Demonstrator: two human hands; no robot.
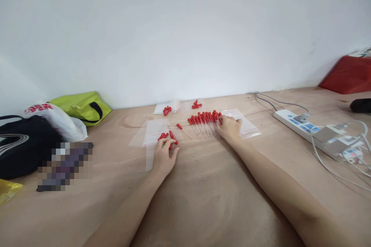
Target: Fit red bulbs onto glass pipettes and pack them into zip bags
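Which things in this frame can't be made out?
All in the head view:
Whether the right hand grips red-headed sticks: its own knuckles hide the fingertips.
Pixelated object's details: mosaic blocks hide them.
Yellow packet: cut off, left edge.
Black object: cut off, right edge.

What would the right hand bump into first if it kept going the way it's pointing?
Most likely the near end of the row of red-bulbed droppers. The right hand looks right up against them, though this view doesn't settle whether it's touching.
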